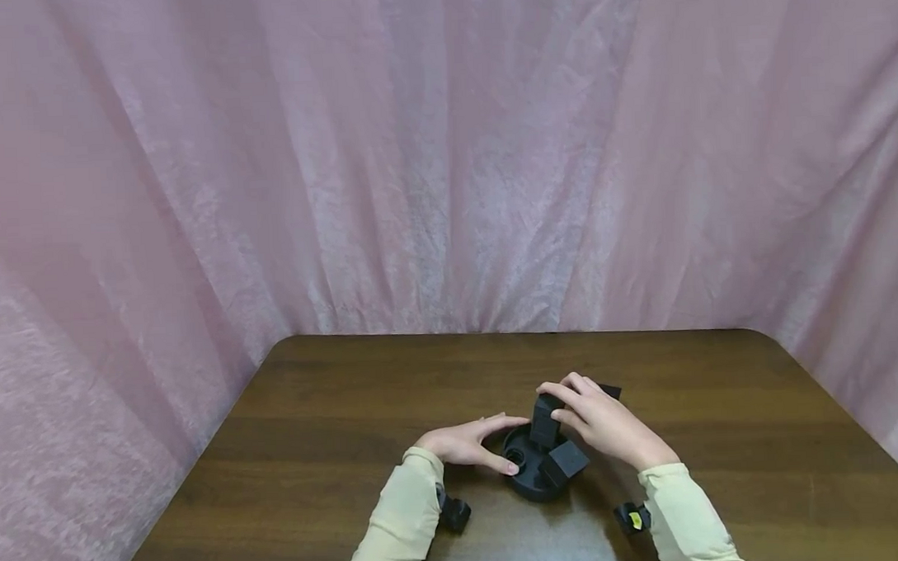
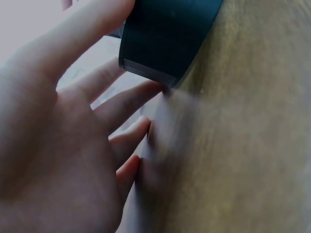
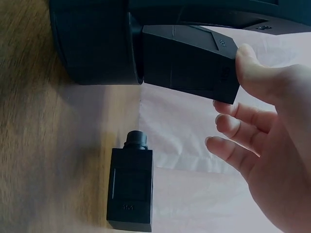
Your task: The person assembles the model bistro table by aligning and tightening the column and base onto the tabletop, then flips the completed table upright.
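A black round base (image 1: 539, 479) with a raised rim sits on the table, and a ringed hole shows in its left part. My left hand (image 1: 470, 445) holds the base's left side, thumb on the near rim and fingers along the far side. The right hand (image 1: 598, 420) grips the upper end of a black rectangular block (image 3: 189, 63), thumb on one side and fingers on the other. This block stands nearly upright with its lower end inside the base. A second black block (image 1: 565, 461) leans out over the base's right side.
Beyond the right hand, a third black block (image 3: 130, 189) with a short round neck lies on the brown wooden table (image 1: 334, 400). Pink curtains (image 1: 445, 165) hang behind the table's far edge. Each wrist carries a small black camera.
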{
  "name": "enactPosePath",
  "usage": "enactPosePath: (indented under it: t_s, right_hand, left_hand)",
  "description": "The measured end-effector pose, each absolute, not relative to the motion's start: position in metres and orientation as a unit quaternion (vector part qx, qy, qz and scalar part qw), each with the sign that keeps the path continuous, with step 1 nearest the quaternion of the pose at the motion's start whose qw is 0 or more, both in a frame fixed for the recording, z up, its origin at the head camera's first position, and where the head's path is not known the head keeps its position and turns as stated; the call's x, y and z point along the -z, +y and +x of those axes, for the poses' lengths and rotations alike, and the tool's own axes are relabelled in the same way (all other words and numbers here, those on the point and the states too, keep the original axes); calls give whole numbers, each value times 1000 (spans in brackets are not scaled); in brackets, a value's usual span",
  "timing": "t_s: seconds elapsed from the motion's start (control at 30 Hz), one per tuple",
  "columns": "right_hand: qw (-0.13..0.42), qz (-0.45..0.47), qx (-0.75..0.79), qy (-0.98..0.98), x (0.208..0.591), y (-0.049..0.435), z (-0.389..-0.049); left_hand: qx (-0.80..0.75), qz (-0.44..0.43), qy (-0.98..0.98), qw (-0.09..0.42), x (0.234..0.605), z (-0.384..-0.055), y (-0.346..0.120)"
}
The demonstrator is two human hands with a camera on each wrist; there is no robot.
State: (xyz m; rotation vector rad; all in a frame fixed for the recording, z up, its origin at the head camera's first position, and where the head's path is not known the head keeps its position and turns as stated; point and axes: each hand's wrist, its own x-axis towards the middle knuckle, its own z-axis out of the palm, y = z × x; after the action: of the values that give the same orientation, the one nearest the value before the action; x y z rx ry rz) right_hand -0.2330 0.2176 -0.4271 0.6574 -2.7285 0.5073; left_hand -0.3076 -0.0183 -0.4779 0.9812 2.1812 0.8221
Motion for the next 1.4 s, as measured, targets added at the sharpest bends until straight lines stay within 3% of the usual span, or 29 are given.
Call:
enactPosePath:
  t_s: [0.33, 0.6, 0.73, 0.87, 1.03, 1.4]
  right_hand:
    - [119, 201, -219, -947, 431, 227, -236]
    - [136, 88, -248, -955, 448, 247, -240]
    - [102, 50, -233, -966, 457, 262, -242]
    - [74, 38, -200, -976, 463, 271, -245]
    - [84, 31, -182, -979, 466, 275, -249]
    - [49, 4, -210, -976, 464, 278, -247]
  left_hand:
    - [-311, 381, 818, 300, 479, -308, -15]
    - [-304, 387, 818, 297, 480, -304, -12]
    - [-306, 386, 818, 297, 479, -305, -13]
    - [-320, 400, 806, 298, 479, -309, -14]
    - [-369, 421, 771, 304, 481, -313, -13]
    - [-346, 386, 797, 310, 479, -311, -13]
